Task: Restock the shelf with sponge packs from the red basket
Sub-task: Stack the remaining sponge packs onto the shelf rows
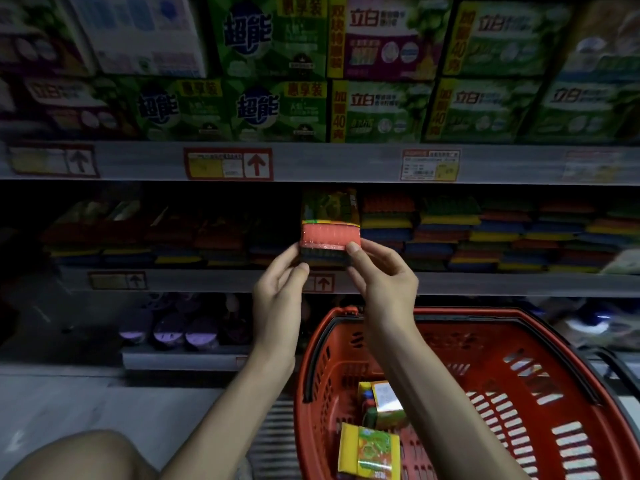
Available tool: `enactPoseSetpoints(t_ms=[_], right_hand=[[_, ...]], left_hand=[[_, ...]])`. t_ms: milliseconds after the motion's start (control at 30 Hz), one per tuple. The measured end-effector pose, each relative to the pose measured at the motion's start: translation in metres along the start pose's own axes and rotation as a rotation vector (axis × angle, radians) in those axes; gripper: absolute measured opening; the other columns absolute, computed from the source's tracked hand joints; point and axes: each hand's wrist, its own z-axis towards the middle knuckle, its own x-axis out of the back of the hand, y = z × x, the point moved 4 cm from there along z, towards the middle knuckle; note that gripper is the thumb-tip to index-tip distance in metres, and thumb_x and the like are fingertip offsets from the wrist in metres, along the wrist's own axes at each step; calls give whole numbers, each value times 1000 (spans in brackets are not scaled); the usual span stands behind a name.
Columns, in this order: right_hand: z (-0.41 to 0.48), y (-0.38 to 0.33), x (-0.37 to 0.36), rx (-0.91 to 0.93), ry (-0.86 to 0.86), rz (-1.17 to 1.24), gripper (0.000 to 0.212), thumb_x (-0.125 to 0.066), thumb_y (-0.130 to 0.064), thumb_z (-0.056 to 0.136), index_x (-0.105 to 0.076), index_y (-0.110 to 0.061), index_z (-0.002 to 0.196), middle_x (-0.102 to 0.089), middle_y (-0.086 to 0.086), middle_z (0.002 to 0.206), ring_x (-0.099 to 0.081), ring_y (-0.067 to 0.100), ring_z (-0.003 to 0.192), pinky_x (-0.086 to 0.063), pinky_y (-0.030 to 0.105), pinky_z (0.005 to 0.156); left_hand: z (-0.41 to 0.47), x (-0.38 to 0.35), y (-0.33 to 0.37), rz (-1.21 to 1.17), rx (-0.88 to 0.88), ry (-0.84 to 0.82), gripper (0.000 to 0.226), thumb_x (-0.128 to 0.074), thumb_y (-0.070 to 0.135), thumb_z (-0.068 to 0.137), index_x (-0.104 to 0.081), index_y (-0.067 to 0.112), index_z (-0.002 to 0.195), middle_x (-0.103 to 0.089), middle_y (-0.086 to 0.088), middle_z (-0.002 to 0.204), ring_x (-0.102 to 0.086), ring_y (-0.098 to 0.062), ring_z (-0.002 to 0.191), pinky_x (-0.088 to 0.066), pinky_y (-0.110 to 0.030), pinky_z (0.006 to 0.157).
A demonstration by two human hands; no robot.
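- The sponge pack (329,237) is held up at the front of the middle shelf (502,284), with its pink sponge edge facing the person and its printed green-and-yellow top running back into the shelf bay.
- Both hands grip it. The left hand (277,292) pinches the lower left corner, and the right hand (386,285) pinches the lower right corner with the thumb pressed on the pink face.
- The pack sits just above and ahead of the fingertips, and its width spans the gap between the two hands. Its long axis looks to run away from the person, so the coming move is probably a straight push forward.
- Neither hand is clearly nearer to the shelf; they flank the pack about evenly.
- Just to the pack's right stand the stacked packs (446,233) in layered colours. To its left the darker stacks (173,237) are dim and hard to read. The held pack lines up with the slot between them.
- Below the right forearm sits the red basket (519,341), with at least two more packs in it: a yellow pack (369,452) and a boxed-looking pack (386,405) behind it.
- Judging by those, the restocking is not finished.
- On the shelf above stand detergent boxes (381,109).
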Motion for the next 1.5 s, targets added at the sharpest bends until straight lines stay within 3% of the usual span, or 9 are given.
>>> enactPoseSetpoints(t_ms=[100, 167, 367, 600, 767, 933, 1133, 1300, 1500], right_hand=[[4, 0, 0, 40, -15, -111, 15, -77, -23, 91, -79, -22, 106, -79, -7, 101, -73, 5, 101, -56, 30, 95], [5, -1, -1, 69, -63, -148, 21, -70, -13, 95, -78, -24, 111, -79, -8, 105, -71, 5, 104, -55, 27, 96], [7, -2, -4, 162, -100, -248, 43, -62, -2, 93, -71, -30, 125, -63, 4, 131, -64, 10, 117, -53, 26, 99], [8, -2, -6, 164, -102, -248, 52, -60, 0, 94, -61, -20, 142, -66, -4, 135, -60, 3, 124, -52, 24, 104], [8, -2, -7, 165, -103, -278, 52, -60, -1, 94, -60, -20, 143, -63, -7, 139, -56, 5, 130, -46, 37, 114], [10, -5, -8, 185, -113, -309, 52, -61, 0, 94, -61, -19, 142, -65, -7, 136, -58, 5, 127, -48, 34, 112], [6, -5, -11, 226, -159, -359, 55, -59, 1, 94, -57, -20, 145, -63, -6, 139, -58, 3, 128, -48, 23, 109], [4, -8, -16, 242, -173, -377, 57, -59, 1, 93, -58, -22, 145, -63, -16, 134, -57, -7, 124, -48, 17, 106], [5, -9, -14, 225, -127, -383, 56, -60, -3, 94, -55, -21, 147, -60, -13, 138, -54, 1, 131, -46, 29, 113]], left_hand=[[4, -3, -1, -24, 5, 24, 40, -56, 6, 101, -63, 21, 137, -70, 24, 108, -64, 15, 105, -48, -15, 100], [8, -4, -3, -49, 19, 40, 41, -56, 6, 101, -62, 20, 140, -68, 25, 111, -61, 15, 109, -48, -19, 104], [17, -11, -6, -82, 54, 46, 42, -55, 3, 101, -61, 18, 140, -69, 26, 109, -63, 11, 111, -49, -22, 106], [21, -20, -2, -117, 47, 68, 48, -56, 3, 100, -53, 12, 147, -62, 4, 135, -57, -9, 131, -45, -30, 114], [25, -25, 1, -111, 62, 100, 48, -57, 4, 98, -55, 14, 146, -72, 22, 106, -65, 15, 99, -50, -16, 99], [26, -27, 1, -125, 108, 134, 53, -59, 7, 98, -51, 15, 149, -60, -4, 143, -57, -19, 132, -44, -38, 116], [25, -24, -3, -167, 111, 170, 50, -57, 2, 96, -56, 15, 144, -65, 2, 130, -59, -15, 129, -46, -36, 114], [27, -24, -1, -190, 89, 179, 53, -57, 1, 95, -55, 14, 146, -63, 0, 137, -59, -14, 130, -46, -35, 113], [30, -32, -1, -189, 95, 160, 57, -58, 1, 95, -50, 12, 150, -60, -5, 143, -57, -15, 132, -45, -35, 114]])
